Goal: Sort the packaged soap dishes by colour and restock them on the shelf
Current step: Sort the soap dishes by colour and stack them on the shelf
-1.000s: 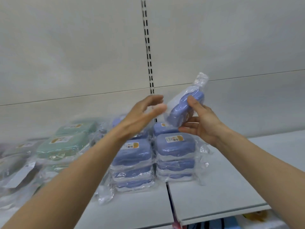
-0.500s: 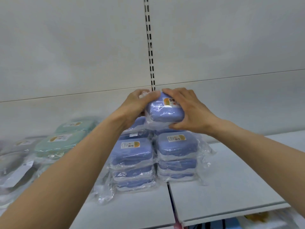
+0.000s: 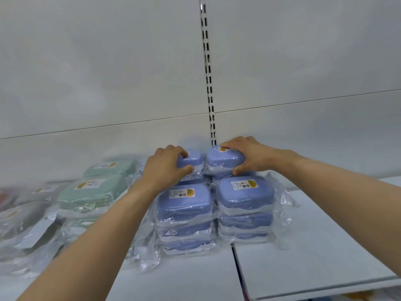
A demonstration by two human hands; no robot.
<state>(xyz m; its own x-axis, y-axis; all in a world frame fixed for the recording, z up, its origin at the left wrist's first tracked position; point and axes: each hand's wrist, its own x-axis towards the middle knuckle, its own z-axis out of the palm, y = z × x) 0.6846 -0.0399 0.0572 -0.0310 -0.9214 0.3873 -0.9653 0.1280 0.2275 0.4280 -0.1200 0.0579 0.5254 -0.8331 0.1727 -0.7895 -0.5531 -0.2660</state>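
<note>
Two hands grip rear blue soap dishes: left hand [image 3: 166,165] the left dish [image 3: 192,161], right hand [image 3: 249,155] the right dish [image 3: 223,159].

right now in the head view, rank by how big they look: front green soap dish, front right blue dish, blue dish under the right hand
1. front green soap dish
2. front right blue dish
3. blue dish under the right hand, which sits farther back, so true size is unsure.

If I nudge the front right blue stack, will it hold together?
Probably not firmly. The front right blue stack is loose bagged dishes, and the glossy wrap looks slippery, so layers may slide. It stands beside the shelf panel seam, so it might catch or tip.
</note>
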